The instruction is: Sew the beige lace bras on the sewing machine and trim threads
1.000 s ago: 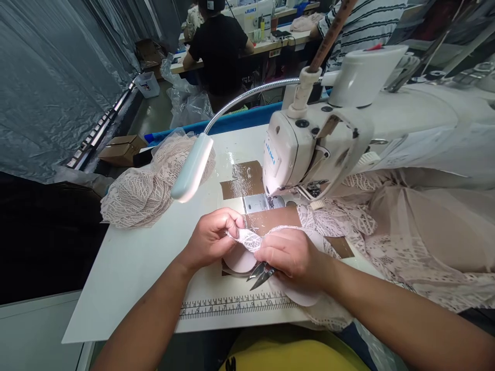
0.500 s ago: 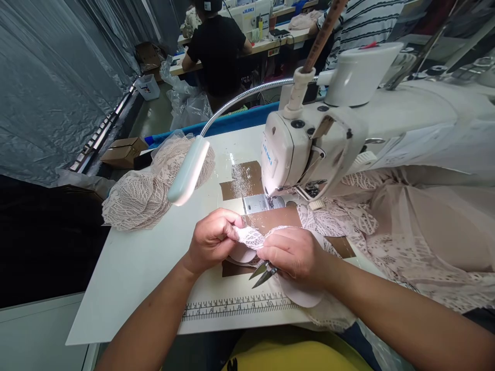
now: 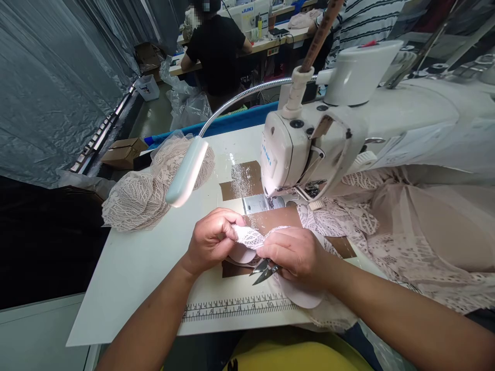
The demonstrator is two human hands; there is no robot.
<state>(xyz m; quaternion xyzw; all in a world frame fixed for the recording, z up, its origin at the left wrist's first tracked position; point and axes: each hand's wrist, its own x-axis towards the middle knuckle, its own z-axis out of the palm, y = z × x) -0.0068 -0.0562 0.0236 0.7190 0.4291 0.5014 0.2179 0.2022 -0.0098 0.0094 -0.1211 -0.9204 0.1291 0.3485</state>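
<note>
My left hand (image 3: 214,236) pinches one end of a pale pink lace piece (image 3: 249,237) between thumb and fingers. The other end is gripped by my right hand (image 3: 292,251), so the lace stretches between both hands just in front of the needle area. Out of my right hand stick the blades of small thread snips (image 3: 265,272), pointing left and slightly apart; their handle is hidden in the palm. Smooth pale pads (image 3: 303,294) hang below the right hand and show under the lace. Behind the hands stands a white sewing machine (image 3: 284,149).
A lamp (image 3: 187,172) on a bendy metal neck hangs over the table (image 3: 150,281). Stacked lace pieces (image 3: 137,201) lie at the left. Lace and sheer fabric (image 3: 417,221) is heaped at the right. A ruler strip (image 3: 240,308) runs along the front edge. Two people are at work beyond.
Almost nothing differs. Both hands keep their grip on the lace, and the snips' blades have shifted very slightly.
</note>
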